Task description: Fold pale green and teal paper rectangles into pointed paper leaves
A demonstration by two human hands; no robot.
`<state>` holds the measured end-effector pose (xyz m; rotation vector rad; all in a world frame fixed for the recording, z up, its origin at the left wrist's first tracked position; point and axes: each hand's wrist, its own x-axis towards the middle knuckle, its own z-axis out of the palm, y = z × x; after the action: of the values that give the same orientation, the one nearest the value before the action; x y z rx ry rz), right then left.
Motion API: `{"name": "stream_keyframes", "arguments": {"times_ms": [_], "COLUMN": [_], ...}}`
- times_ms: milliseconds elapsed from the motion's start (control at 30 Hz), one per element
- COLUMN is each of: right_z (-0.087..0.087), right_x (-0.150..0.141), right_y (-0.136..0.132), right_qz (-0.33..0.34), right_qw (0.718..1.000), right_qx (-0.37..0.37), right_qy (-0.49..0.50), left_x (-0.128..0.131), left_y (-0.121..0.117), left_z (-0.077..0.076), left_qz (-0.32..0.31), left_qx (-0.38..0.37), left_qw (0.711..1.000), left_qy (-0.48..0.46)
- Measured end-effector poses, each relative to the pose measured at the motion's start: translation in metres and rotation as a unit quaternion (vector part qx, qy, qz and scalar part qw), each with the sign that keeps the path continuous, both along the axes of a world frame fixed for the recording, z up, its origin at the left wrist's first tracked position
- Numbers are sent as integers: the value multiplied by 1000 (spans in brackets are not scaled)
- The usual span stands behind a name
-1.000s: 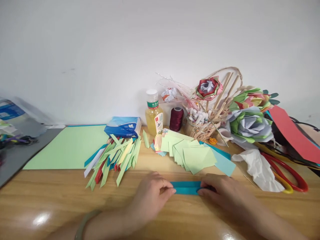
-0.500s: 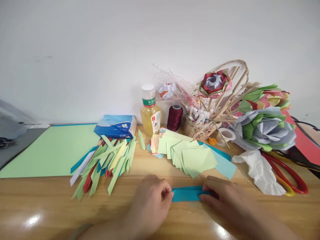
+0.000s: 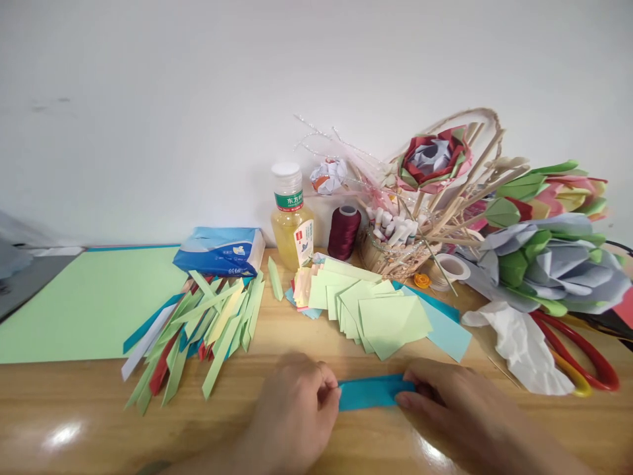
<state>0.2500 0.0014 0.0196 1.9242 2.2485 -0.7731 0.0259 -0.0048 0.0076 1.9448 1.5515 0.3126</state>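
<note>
A folded strip of blue paper (image 3: 370,392) lies level between my two hands, just over the wooden table (image 3: 237,429). My left hand (image 3: 299,409) pinches its left end between thumb and fingers. At the other end my right hand (image 3: 440,399) grips it the same way, hiding that tip. Beyond my hands are a fanned stack of light green paper pieces (image 3: 390,320) and a light blue sheet (image 3: 448,330). To the left lies a loose heap of folded paper strips (image 3: 227,349), mostly green with some red, blue and white.
Behind stand a bottle of yellow liquid (image 3: 291,224), a dark red thread spool (image 3: 345,232) and a basket (image 3: 395,254) with sticks and paper flowers. A tissue pack (image 3: 217,251) is back left. At right are crumpled tissue (image 3: 527,349) and red-handled scissors (image 3: 606,373).
The camera view has shifted slightly. Both hands keep hold of the blue paper strip, whose upper folded edge now lies closer to the lower layer.
</note>
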Motion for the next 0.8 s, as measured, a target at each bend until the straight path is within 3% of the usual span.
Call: {"name": "stream_keyframes", "arguments": {"times_ms": [267, 500, 800], "right_z": [-3, -16, -20], "right_x": [2, 12, 6], "right_y": [1, -3, -6], "right_qz": [-12, 28, 47], "right_qw": [1000, 997, 992], "right_qx": [18, 64, 108], "right_qy": [-16, 12, -41], "left_x": [0, 1, -1], "left_y": [2, 4, 6], "left_z": [2, 4, 8], "left_qz": [-3, 9, 14], "left_qx": [-18, -53, -94], "left_qw": [1000, 999, 995], "left_qy": [9, 6, -31]}}
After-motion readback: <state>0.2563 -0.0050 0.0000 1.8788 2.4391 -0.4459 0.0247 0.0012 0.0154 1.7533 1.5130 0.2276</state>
